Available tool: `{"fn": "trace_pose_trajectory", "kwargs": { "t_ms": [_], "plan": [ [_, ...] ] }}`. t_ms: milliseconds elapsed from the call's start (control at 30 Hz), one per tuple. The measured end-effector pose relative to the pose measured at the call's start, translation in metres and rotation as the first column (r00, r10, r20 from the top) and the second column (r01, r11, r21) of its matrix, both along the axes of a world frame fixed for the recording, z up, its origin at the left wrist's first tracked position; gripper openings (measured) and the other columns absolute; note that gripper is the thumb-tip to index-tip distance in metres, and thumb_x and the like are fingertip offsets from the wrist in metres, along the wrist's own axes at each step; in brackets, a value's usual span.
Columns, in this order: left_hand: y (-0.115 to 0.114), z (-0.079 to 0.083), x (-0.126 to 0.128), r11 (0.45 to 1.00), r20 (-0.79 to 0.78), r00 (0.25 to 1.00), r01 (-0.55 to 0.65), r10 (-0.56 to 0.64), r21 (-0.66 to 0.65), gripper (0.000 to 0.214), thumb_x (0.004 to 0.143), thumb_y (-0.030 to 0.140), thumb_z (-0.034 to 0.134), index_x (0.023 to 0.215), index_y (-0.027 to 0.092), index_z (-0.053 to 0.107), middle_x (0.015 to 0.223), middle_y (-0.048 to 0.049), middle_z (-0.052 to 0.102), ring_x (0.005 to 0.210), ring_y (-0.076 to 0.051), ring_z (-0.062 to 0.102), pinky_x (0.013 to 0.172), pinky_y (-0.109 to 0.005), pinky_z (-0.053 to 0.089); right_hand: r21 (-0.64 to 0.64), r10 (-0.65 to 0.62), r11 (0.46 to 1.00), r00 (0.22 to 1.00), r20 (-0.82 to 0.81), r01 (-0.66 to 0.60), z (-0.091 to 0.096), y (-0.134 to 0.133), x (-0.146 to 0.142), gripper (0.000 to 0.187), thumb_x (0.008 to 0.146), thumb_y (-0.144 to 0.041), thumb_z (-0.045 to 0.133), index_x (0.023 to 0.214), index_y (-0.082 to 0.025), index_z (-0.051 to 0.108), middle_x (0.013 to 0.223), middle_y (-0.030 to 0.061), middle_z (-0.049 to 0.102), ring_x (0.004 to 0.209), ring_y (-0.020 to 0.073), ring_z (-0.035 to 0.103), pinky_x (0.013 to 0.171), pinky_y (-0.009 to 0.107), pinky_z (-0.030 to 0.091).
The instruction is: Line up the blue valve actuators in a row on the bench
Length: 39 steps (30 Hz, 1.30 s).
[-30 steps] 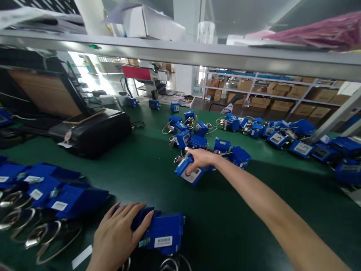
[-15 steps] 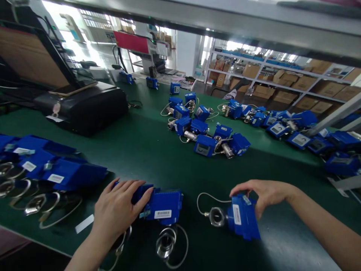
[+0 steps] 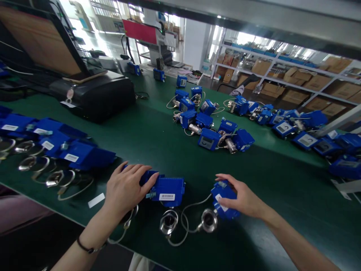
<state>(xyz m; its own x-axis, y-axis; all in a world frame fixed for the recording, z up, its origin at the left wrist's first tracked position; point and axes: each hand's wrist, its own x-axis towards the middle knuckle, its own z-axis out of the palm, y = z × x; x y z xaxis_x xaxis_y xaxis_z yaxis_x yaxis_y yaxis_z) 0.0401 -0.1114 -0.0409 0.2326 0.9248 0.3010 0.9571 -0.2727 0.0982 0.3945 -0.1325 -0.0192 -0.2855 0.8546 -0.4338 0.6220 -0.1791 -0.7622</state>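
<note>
My left hand (image 3: 127,190) lies over a blue box-shaped unit (image 3: 146,177) on the green bench, fingers wrapped on its top. Touching it on the right is another blue unit (image 3: 168,192) with a barcode label and a steel ring fitting (image 3: 168,223) on a wire. My right hand (image 3: 242,197) grips a third blue unit (image 3: 224,199) a little to the right, resting on the mat, with its steel fitting (image 3: 208,221) and wire in front of it.
A row of blue units with steel rings (image 3: 56,145) lies at the left. Loose piles of blue units (image 3: 210,130) cover the middle and far right (image 3: 307,131). A black printer (image 3: 96,94) stands at the back left. The bench's front edge (image 3: 70,216) is close.
My right hand took a blue unit from the middle pile and brought it down to the front, setting it beside the labelled unit. My left hand stayed on its unit.
</note>
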Motion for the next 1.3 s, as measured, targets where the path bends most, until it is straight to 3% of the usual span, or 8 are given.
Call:
{"fn": "trace_pose_trajectory", "kwargs": {
  "t_ms": [200,467,567,633,733,833,1033,1300],
  "plan": [
    [0.000,-0.001,0.001,0.999,0.001,1.000,0.002,-0.002,0.040,0.048,0.087,0.057,0.041,0.101,0.018,0.065,0.098,-0.0078,0.067,0.096,-0.025,0.061,0.103,-0.048,0.030,0.071,0.299,0.953,0.884,-0.359,-0.293,0.006,0.027,-0.068,0.071,0.072,-0.040,0.072,0.133,-0.025,0.039,0.123,0.0041,0.054,0.117,0.0209,0.052,0.106,0.042,0.038],
    [0.000,-0.004,-0.005,1.000,0.038,0.999,0.008,-0.009,0.019,0.047,0.088,0.057,0.039,0.101,0.021,0.066,0.101,-0.0068,0.068,0.097,-0.025,0.061,0.104,-0.051,0.030,0.314,0.216,0.940,0.946,-0.243,-0.134,-0.003,0.026,-0.081,0.054,0.086,-0.053,0.051,0.130,-0.023,0.044,0.130,0.0075,0.048,0.119,0.0218,0.049,0.099,0.038,0.044],
    [0.001,-0.006,-0.007,1.000,0.052,0.999,0.012,-0.013,0.013,0.047,0.087,0.058,0.040,0.102,0.021,0.066,0.102,-0.0070,0.068,0.100,-0.026,0.061,0.105,-0.052,0.029,0.475,-0.008,0.880,1.000,0.005,0.005,0.002,0.068,-0.071,0.056,0.089,-0.052,0.044,0.135,-0.021,0.038,0.139,0.0097,0.040,0.127,0.0251,0.040,0.105,0.043,0.037],
    [0.002,-0.007,-0.008,1.000,0.061,0.998,0.016,-0.017,0.014,0.047,0.086,0.058,0.041,0.102,0.021,0.066,0.103,-0.0071,0.068,0.100,-0.026,0.061,0.105,-0.053,0.029,0.563,-0.168,0.826,0.950,0.263,-0.010,0.010,0.106,-0.067,0.063,0.087,-0.047,0.049,0.139,-0.018,0.032,0.145,0.0116,0.034,0.134,0.0279,0.030,0.111,0.047,0.025],
    [0.003,-0.008,-0.009,1.000,0.083,0.997,0.005,-0.004,-0.001,0.046,0.086,0.058,0.042,0.103,0.022,0.066,0.103,-0.0070,0.068,0.101,-0.027,0.061,0.105,-0.054,0.030,0.491,-0.140,0.859,0.856,0.497,-0.144,0.025,0.153,-0.066,0.071,0.082,-0.044,0.056,0.141,-0.013,0.030,0.145,0.0154,0.034,0.136,0.0303,0.027,0.113,0.048,0.015],
    [0.002,-0.006,-0.008,1.000,0.109,0.994,0.005,-0.004,-0.013,0.045,0.087,0.057,0.042,0.102,0.023,0.066,0.102,-0.0059,0.068,0.100,-0.026,0.061,0.105,-0.055,0.029,0.426,-0.046,0.877,0.844,0.535,-0.222,0.033,0.170,-0.063,0.076,0.076,-0.046,0.064,0.138,-0.012,0.035,0.142,0.0165,0.039,0.133,0.0307,0.032,0.111,0.045,0.018],
    [-0.003,0.000,-0.002,1.000,0.157,0.987,0.016,-0.019,0.023,0.040,0.089,0.051,0.041,0.099,0.022,0.066,0.100,-0.0045,0.068,0.096,-0.023,0.062,0.106,-0.052,0.029,0.378,0.163,0.843,0.852,0.498,-0.383,0.011,0.137,-0.029,0.075,0.070,-0.047,0.070,0.134,-0.024,0.040,0.135,0.0075,0.047,0.122,0.0261,0.046,0.104,0.042,0.032],
    [-0.003,0.002,0.001,0.998,0.152,0.988,0.019,-0.028,0.060,0.042,0.088,0.052,0.041,0.097,0.020,0.066,0.097,-0.0058,0.069,0.093,-0.024,0.063,0.103,-0.050,0.031,0.338,0.235,0.847,0.860,0.454,-0.410,0.000,0.069,0.005,0.078,0.070,-0.046,0.070,0.138,-0.024,0.038,0.140,0.0075,0.043,0.130,0.0288,0.037,0.111,0.049,0.022]
  ]
}}
